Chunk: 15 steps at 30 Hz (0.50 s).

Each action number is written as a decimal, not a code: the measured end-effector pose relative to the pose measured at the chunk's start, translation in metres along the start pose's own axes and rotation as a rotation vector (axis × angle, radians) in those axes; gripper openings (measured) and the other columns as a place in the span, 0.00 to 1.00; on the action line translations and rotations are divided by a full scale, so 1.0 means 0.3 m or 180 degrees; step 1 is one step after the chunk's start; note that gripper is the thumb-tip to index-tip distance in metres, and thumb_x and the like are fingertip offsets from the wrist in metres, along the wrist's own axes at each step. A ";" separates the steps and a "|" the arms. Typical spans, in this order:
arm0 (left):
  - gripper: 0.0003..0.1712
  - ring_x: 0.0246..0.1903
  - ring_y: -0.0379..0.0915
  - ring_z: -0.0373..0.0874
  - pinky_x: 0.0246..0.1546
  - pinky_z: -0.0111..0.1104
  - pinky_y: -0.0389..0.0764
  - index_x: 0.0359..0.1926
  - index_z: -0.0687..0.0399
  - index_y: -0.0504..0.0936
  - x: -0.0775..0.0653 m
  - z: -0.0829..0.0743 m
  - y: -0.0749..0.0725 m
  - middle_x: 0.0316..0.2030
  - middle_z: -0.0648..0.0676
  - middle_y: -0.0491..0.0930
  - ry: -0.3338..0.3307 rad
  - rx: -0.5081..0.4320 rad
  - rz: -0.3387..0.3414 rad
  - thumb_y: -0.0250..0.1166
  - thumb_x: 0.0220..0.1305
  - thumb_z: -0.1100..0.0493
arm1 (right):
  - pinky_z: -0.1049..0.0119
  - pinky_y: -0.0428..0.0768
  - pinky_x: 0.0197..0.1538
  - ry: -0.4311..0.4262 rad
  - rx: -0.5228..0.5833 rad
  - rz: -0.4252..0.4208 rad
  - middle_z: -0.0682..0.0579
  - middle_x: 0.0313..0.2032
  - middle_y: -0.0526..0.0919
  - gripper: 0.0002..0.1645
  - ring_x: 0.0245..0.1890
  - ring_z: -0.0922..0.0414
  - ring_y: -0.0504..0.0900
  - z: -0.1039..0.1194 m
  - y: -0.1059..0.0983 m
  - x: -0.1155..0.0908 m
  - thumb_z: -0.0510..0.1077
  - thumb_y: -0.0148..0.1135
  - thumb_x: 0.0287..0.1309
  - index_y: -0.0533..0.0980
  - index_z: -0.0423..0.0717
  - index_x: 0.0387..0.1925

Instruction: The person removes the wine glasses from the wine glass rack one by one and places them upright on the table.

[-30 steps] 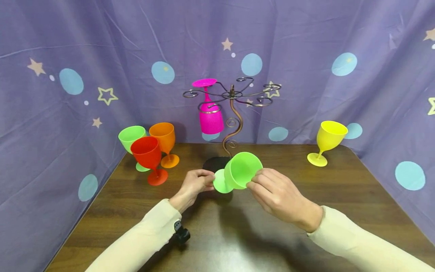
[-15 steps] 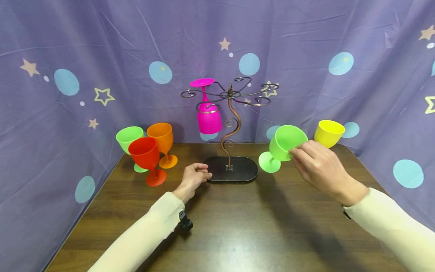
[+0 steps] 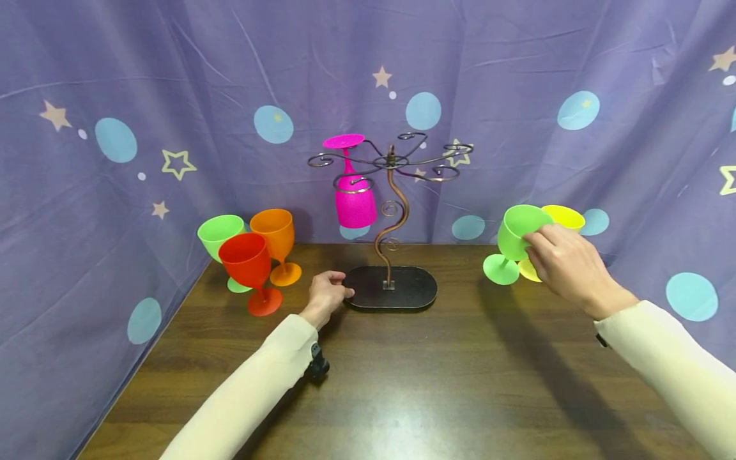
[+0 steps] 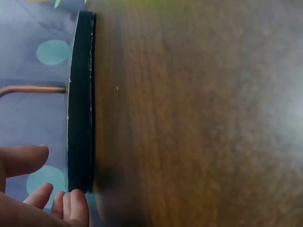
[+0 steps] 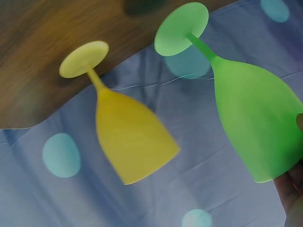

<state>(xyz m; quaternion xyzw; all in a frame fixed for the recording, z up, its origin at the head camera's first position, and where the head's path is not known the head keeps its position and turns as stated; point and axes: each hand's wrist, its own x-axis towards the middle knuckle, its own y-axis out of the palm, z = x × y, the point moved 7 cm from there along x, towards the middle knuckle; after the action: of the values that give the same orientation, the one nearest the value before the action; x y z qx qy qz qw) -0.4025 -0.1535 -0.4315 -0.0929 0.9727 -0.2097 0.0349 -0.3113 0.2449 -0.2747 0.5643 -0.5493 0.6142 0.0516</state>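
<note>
At the right of the head view, my right hand [image 3: 575, 268] pinches the rim of a light green goblet [image 3: 513, 237]. The goblet hangs upright and slightly tilted, overlapping a yellow goblet [image 3: 566, 217] behind it. In the right wrist view the green goblet [image 5: 253, 109] and the yellow goblet [image 5: 128, 137] appear side by side, apart. My left hand [image 3: 328, 298] lies at the left end of the stand's black oval base [image 3: 414, 292], fingers extended and holding nothing. In the left wrist view, fingertips [image 4: 78, 201] are right at the end of the base [image 4: 81, 104].
A curly metal goblet rack [image 3: 397, 217] rises from the base, with a pink goblet [image 3: 356, 207] hanging upside down on its left. At the left of the wooden table [image 3: 391, 383] stand red [image 3: 247, 260], orange [image 3: 275, 229] and green [image 3: 214, 231] goblets. A purple curtain [image 3: 494, 51] hangs behind.
My right hand has carried the green goblet from in front of the rack rightward to beside the yellow one. My left hand has let go of its foot and stays by the base.
</note>
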 end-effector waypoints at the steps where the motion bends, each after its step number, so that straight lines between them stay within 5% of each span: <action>1: 0.28 0.47 0.72 0.54 0.51 0.42 0.73 0.52 0.64 0.79 0.003 0.004 0.001 0.47 0.64 0.78 -0.0034 0.0028 0.0015 0.72 0.45 0.70 | 0.56 0.69 0.27 0.0038 -0.0028 0.0051 0.47 0.27 0.73 0.13 0.25 0.48 0.70 -0.013 0.007 -0.004 0.31 0.59 0.45 0.76 0.34 0.37; 7: 0.32 0.51 0.73 0.55 0.54 0.42 0.73 0.55 0.65 0.77 0.017 0.032 0.003 0.49 0.63 0.79 -0.0164 0.0283 0.0090 0.72 0.44 0.69 | 0.57 0.70 0.27 0.0264 -0.0147 0.0365 0.48 0.26 0.72 0.12 0.26 0.49 0.70 -0.084 0.056 -0.009 0.29 0.61 0.45 0.76 0.34 0.36; 15: 0.30 0.48 0.73 0.58 0.51 0.44 0.75 0.52 0.69 0.77 0.028 0.038 0.011 0.47 0.65 0.78 -0.0122 0.0239 0.0211 0.70 0.42 0.72 | 0.56 0.69 0.28 0.0519 -0.0190 0.0621 0.48 0.26 0.71 0.08 0.27 0.48 0.70 -0.145 0.101 -0.004 0.29 0.61 0.46 0.75 0.36 0.32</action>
<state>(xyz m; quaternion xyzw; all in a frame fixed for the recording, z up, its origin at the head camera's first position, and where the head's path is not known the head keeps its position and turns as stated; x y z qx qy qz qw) -0.4102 -0.1569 -0.4435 -0.0633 0.9659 -0.2430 0.0639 -0.3592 0.2656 -0.2839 0.4546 -0.6135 0.6435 0.0529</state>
